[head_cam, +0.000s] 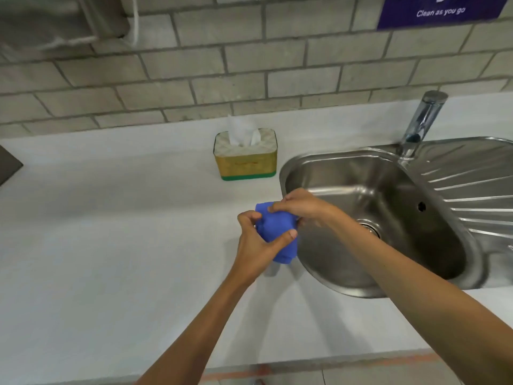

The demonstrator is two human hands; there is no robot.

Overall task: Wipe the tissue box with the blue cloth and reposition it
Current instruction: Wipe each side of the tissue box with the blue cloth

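Observation:
A yellow tissue box (247, 162) with a green base band stands upright on the white counter (111, 245), a white tissue sticking out of its top. Nearer to me, both hands hold a bunched blue cloth (277, 232) above the counter beside the sink's left rim. My left hand (256, 241) grips the cloth from the left and below, thumb across its front. My right hand (301, 207) pinches its top edge from the right. The cloth is well in front of the box and does not touch it.
A steel sink (374, 215) with a ribbed drainboard lies to the right, its tap (422, 120) at the back. A grey tiled wall runs behind the counter. A dark flat object (7, 165) sits at the left edge. The counter's front edge is near the frame bottom.

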